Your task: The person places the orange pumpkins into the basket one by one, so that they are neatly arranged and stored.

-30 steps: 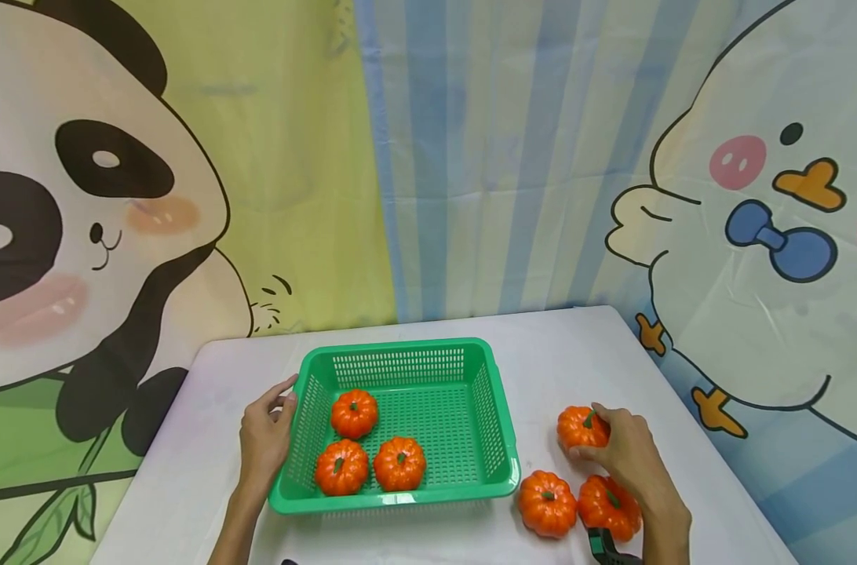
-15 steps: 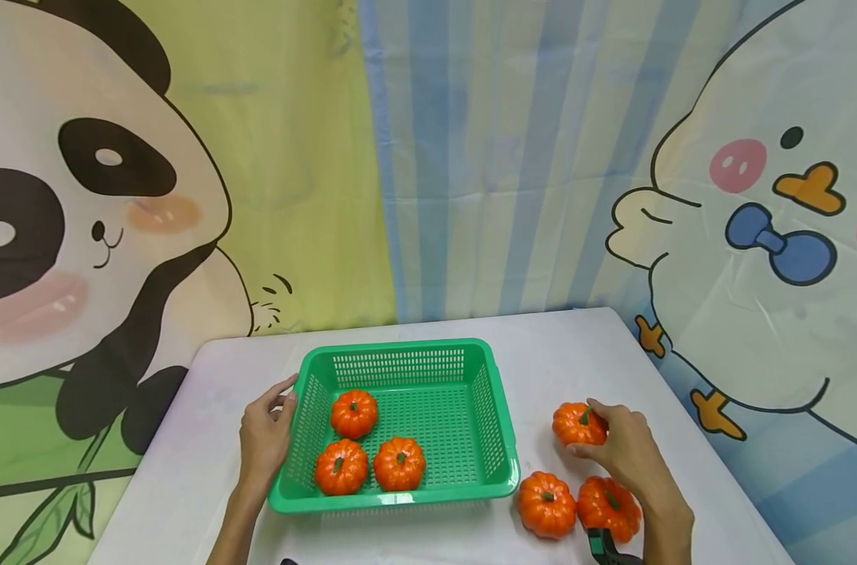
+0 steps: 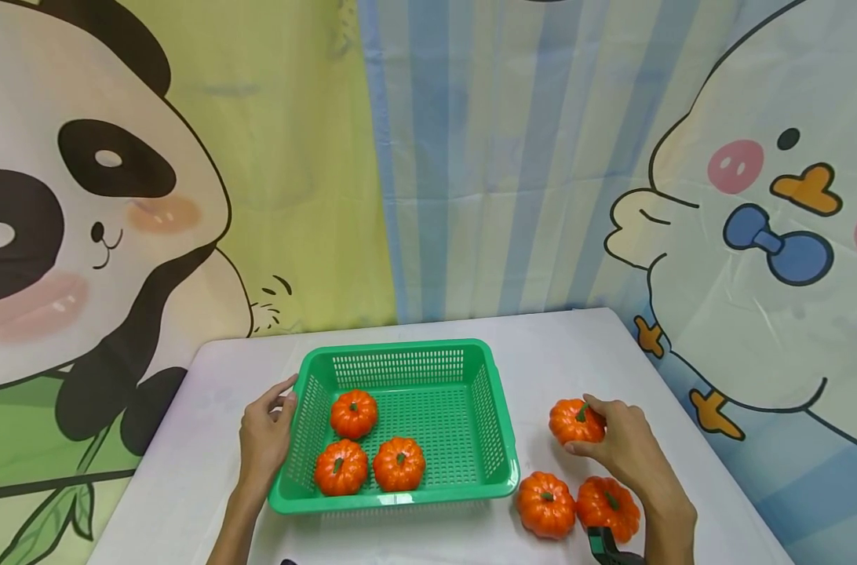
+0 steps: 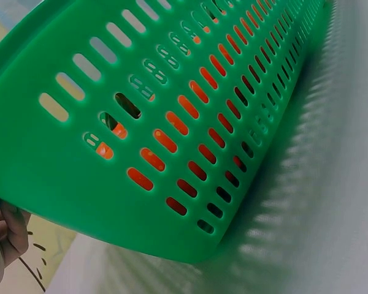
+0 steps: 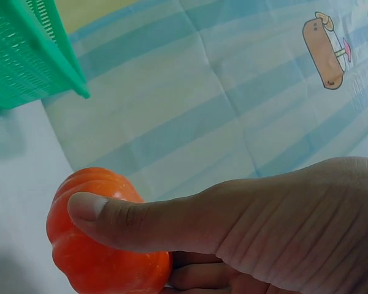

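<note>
In the head view my right hand [image 3: 622, 443] grips a small orange pumpkin [image 3: 575, 421] with a green stem, to the right of the basket. The right wrist view shows the thumb [image 5: 129, 220] pressed across the ribbed pumpkin [image 5: 104, 263], with fingers behind it. My left hand [image 3: 266, 435] holds the left rim of a green plastic basket [image 3: 502, 424]. Curled fingers [image 4: 11, 233] show at the basket's edge in the left wrist view. Three more orange pumpkins lie inside, one [image 3: 354, 413] behind two others toward the basket's left front.
Two more pumpkins rest on the white table [image 3: 541, 345], one [image 3: 546, 504] near the basket's right front corner and another [image 3: 608, 508] beside my right wrist. Behind the table hangs a cartoon-printed curtain [image 3: 464, 157]. A black-and-green wrist strap [image 3: 608, 547] shows at the lower right.
My right hand has shifted slightly left and up in the head view, carrying the pumpkin toward the basket. The left hand and the basket stay in place.
</note>
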The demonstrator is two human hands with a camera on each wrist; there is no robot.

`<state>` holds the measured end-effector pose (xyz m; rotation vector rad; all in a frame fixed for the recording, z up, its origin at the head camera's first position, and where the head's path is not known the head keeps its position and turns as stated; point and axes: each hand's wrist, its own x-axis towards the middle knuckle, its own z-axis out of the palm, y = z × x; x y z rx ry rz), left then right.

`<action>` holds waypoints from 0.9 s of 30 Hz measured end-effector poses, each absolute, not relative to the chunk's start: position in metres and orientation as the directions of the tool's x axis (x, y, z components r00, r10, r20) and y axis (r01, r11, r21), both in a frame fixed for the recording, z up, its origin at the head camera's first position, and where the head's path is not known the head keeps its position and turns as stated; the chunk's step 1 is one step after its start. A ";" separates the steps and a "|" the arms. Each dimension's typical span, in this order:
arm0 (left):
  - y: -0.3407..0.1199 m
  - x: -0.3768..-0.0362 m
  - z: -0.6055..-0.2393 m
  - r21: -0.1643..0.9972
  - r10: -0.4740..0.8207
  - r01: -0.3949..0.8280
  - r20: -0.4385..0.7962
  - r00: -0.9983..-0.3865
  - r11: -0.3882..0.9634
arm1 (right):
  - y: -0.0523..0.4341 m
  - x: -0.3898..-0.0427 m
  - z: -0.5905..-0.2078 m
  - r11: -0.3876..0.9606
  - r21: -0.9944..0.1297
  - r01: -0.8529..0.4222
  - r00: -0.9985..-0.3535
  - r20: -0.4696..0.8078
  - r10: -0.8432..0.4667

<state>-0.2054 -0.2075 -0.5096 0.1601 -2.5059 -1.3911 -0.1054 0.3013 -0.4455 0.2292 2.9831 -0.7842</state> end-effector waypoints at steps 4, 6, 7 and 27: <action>-0.207 -0.205 -0.510 0.843 -0.226 0.036 0.185 -0.956 0.537 | 0.300 -0.104 -0.443 0.863 -0.486 0.137 -0.991 -0.075 0.114; -0.207 -0.205 -0.510 0.842 -0.225 0.039 0.188 -0.956 0.538 | 0.299 -0.104 -0.442 0.861 -0.491 0.133 -0.991 -0.079 0.108; -0.207 -0.204 -0.510 0.842 -0.224 0.040 0.188 -0.956 0.537 | 0.299 -0.104 -0.441 0.861 -0.492 0.131 -0.991 -0.080 0.105; -0.207 -0.205 -0.510 0.841 -0.222 0.068 0.218 -0.950 0.537 | 0.288 -0.102 -0.419 0.860 -0.509 0.051 -0.999 -0.021 0.046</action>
